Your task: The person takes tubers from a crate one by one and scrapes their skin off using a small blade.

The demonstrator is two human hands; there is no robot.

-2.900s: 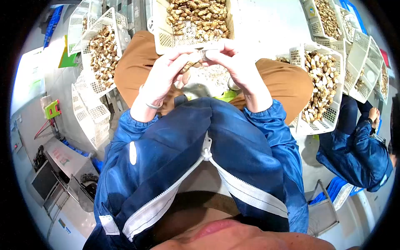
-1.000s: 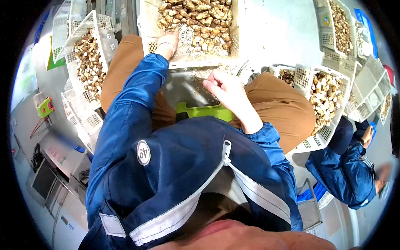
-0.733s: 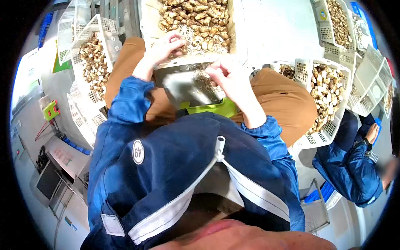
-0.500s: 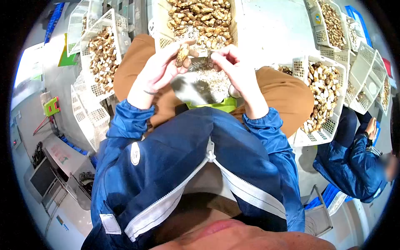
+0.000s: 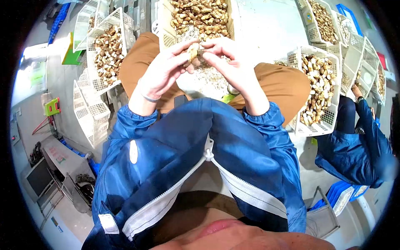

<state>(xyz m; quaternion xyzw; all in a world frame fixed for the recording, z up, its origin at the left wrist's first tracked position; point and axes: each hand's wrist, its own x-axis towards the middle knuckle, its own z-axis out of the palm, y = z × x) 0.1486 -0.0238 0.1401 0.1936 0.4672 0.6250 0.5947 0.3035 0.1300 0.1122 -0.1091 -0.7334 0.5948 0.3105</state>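
My left hand [image 5: 164, 73] is closed round a brown and pale mushroom-like piece [image 5: 193, 53], held up by its fingertips. Close beside it on the right, my right hand [image 5: 229, 64] has its fingers pinched near the piece; what they grip, if anything, is too small to make out. Just beyond both hands stands a white crate [image 5: 167, 28] filled with similar brown pieces [image 5: 202, 16]. Below the hands, between my knees, pale crumbs and trimmings [image 5: 212, 79] lie on a light surface, with a bit of green edge [image 5: 228, 98] showing.
More filled crates stand at the left [image 5: 93, 54] and right [image 5: 295, 62]. Stacked crates [image 5: 354, 54] rise farther right. A co-worker in blue [image 5: 350, 154] sits at the right, one arm reaching to a crate. A grey table surface [image 5: 271, 25] extends beyond my right knee.
My left hand has come out of the crate with a piece and now meets my right hand. The co-worker's arm has moved up toward the crates.
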